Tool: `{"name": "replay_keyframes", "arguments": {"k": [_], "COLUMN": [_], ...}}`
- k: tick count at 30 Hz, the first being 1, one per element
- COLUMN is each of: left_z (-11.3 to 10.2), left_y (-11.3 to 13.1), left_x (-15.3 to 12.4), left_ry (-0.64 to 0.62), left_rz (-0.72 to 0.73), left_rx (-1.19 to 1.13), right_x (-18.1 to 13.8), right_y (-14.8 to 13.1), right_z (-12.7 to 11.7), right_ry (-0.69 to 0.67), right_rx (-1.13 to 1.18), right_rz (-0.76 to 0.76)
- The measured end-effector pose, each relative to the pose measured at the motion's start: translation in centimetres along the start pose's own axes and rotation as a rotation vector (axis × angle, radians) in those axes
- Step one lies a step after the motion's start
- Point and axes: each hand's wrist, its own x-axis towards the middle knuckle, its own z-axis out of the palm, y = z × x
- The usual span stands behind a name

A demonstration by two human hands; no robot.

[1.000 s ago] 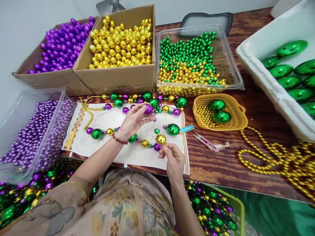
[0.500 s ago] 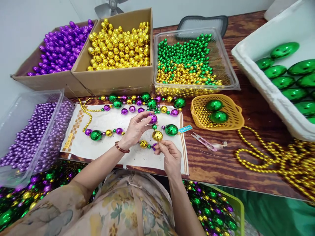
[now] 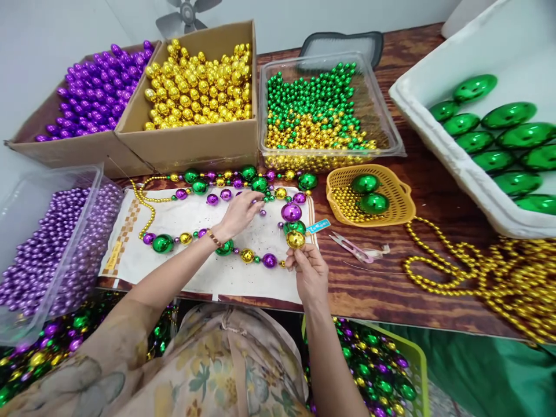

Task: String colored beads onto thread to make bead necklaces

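My right hand (image 3: 310, 272) pinches a bead string just below a shiny gold bead (image 3: 296, 238). A big purple bead (image 3: 291, 212) lies beyond the gold one, with a large green bead (image 3: 295, 226) partly hidden between them. The strung purple, green and gold beads (image 3: 247, 256) run left across a white cloth (image 3: 243, 281). My left hand (image 3: 240, 215) is at the far side of the cloth, fingertips drawn together beside small green beads (image 3: 270, 197); what they grip is too small to make out. Close to those fingers rests a little purple bead (image 3: 263, 213).
Cardboard boxes of purple beads (image 3: 102, 90) and gold beads (image 3: 200, 87) stand behind. Clear tubs hold green and gold beads (image 3: 313, 104) and small purple beads (image 3: 61, 237). A yellow basket (image 3: 406, 202), thread snips (image 3: 354, 248), gold bead strands (image 3: 512, 284) and a foam box (image 3: 417, 110) are rightward.
My left hand has let go of the purple bead and moved to the small beads at the back. The purple bead now lies beyond the gold bead at my right hand. The view has shifted slightly.
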Motion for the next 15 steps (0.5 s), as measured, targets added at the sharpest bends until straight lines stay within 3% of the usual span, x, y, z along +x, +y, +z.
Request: {"name": "replay_keyframes", "arguments": {"k": [4, 9, 12, 15], "left_z": [2.2, 4.4, 4.3, 3.3], "left_y": [-1.7, -2.2, -1.8, -0.8], "left_x": [3.0, 4.2, 4.2, 3.8], "left_ry": [-0.123, -0.174, -0.156, -0.081], "left_rz": [0.037, 0.034, 0.019, 0.005], "left_rx": [0.413, 0.637, 0.606, 0.326], "right_x": [0.0, -0.6, -0.7, -0.7], "right_y": [-0.4, 0.1, 0.5, 0.6], "right_z": [-0.8, -1.3, -1.4, -1.4], "right_ry": [0.029, 0.031, 0.034, 0.038], "right_rx": [-0.002, -0.054, -0.053, -0.041], "right_rz": [-0.016, -0.014, -0.019, -0.029]}}
